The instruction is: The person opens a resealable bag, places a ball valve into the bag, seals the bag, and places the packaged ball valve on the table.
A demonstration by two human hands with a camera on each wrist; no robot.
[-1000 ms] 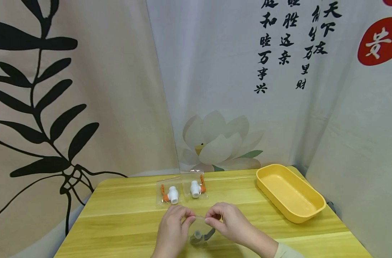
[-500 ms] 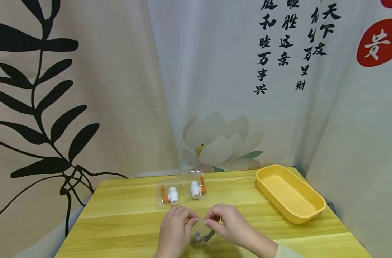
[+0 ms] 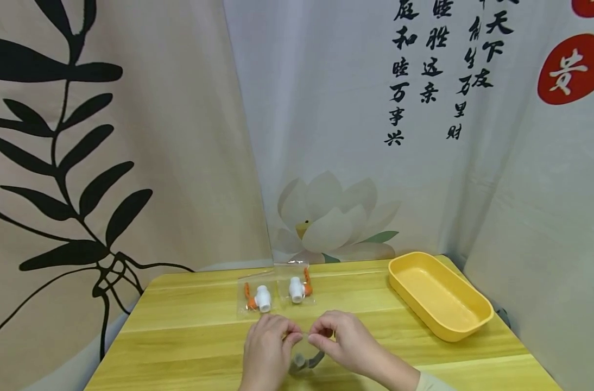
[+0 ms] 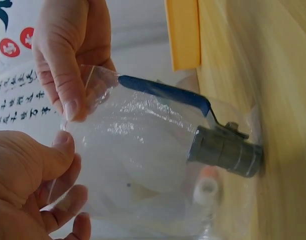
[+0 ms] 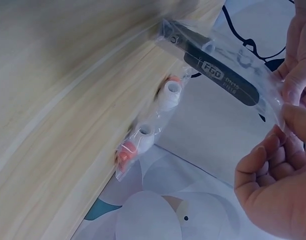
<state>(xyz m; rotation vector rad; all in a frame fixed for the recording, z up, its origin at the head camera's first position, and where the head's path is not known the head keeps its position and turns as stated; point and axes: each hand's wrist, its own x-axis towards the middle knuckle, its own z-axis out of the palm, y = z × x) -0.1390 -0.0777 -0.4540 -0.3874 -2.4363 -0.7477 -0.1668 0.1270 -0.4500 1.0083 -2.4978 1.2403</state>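
Note:
A clear plastic bag (image 4: 138,135) hangs between my two hands, holding a grey metal ball valve (image 4: 225,152) with a long dark lever (image 4: 165,92). My left hand (image 3: 267,353) pinches the bag's top edge between thumb and fingers. Close beside it, my right hand (image 3: 348,342) pinches the same edge further right. In the head view the valve (image 3: 302,361) shows low between the hands, partly covered by the right one. Pale printing marks the lever (image 5: 220,77) in the right wrist view. The bag's lower end is close to the tabletop; contact is hard to tell.
Two clear bags, each with a white and orange plastic valve, lie beyond my hands: the left valve (image 3: 263,298) and the right valve (image 3: 296,290). A yellow tray (image 3: 441,296) stands at the table's right. Behind the wooden table (image 3: 179,336) hangs a printed cloth (image 3: 189,136).
My hands have drawn very slightly closer together, both still pinching the bag's top edge. The head view has tilted up a little.

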